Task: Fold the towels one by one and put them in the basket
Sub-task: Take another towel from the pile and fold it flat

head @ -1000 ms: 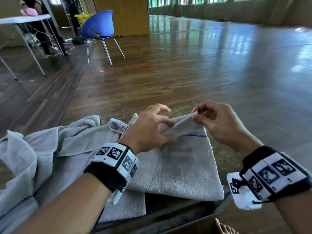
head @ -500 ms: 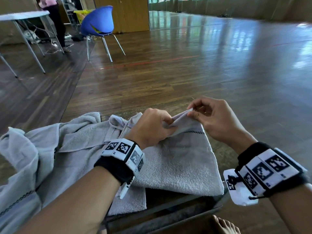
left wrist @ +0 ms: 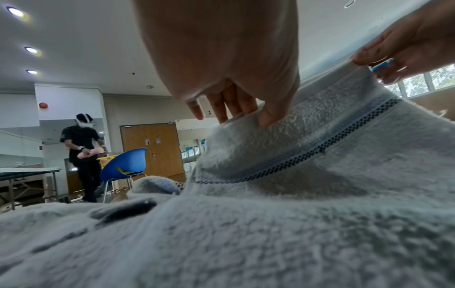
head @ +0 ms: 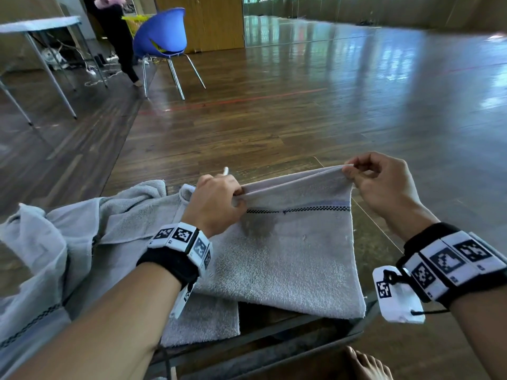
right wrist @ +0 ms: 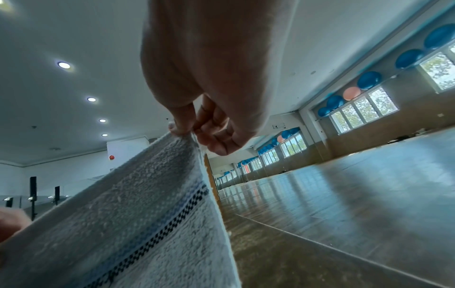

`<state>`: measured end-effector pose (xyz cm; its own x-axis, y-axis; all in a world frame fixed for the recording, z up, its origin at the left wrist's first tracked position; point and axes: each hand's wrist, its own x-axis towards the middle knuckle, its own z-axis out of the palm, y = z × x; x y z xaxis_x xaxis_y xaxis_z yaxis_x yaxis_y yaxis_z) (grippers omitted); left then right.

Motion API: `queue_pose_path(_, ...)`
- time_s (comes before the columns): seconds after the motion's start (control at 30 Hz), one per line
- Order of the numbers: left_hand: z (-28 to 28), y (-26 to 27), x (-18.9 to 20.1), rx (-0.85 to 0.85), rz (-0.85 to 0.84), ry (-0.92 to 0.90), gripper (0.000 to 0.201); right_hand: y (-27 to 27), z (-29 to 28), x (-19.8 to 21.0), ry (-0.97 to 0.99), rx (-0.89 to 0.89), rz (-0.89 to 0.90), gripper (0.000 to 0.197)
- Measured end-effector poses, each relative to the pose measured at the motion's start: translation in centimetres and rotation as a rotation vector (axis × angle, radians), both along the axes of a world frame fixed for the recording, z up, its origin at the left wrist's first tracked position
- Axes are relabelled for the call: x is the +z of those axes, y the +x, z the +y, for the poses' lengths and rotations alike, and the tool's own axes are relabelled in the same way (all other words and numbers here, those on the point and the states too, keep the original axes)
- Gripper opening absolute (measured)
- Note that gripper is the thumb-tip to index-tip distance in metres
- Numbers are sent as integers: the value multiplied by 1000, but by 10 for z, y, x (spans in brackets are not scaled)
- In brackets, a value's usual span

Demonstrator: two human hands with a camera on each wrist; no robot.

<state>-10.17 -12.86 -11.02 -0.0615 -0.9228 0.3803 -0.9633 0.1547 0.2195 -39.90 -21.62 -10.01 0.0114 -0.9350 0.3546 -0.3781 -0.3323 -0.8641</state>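
Note:
A grey towel with a dark checked stripe lies folded on the table in front of me, its far edge lifted and stretched. My left hand pinches the left corner of that edge. My right hand pinches the right corner between thumb and forefinger. The left wrist view shows the towel under my left hand; in the right wrist view my right hand holds the towel at its corner. No basket is in view.
More grey towels lie crumpled on the table at the left. The table's dark front edge runs below. A blue chair, another table and a person stand far off on the wooden floor.
My hands have moved apart along the towel's far edge, the right one going right, so the edge is now pulled taut between them.

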Motion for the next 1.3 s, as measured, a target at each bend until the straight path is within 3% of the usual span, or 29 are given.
queue_pose_path(0.2,4,16,-9,114,-50,65,17,-7,-3,-3,42,-51,-10,19)
queue_pose_path(0.63,12,25,10,1,184,-123,10,-12,-5,-11,184,-127,-89,14)
queue_pose_path(0.87,20,40,18,143,258,-173,9,-9,11,4,165,-89,-212,15)
queue_pose_path(1.0,28,43,54,157,234,-246,16,-10,15,33,164,-45,-232,17)
queue_pose_path(1.13,25,44,122,160,151,-340,21,-10,8,88,61,-1,-247,22)
queue_pose_path(1.3,27,37,191,141,304,-495,25,-22,16,150,-200,14,-266,23)
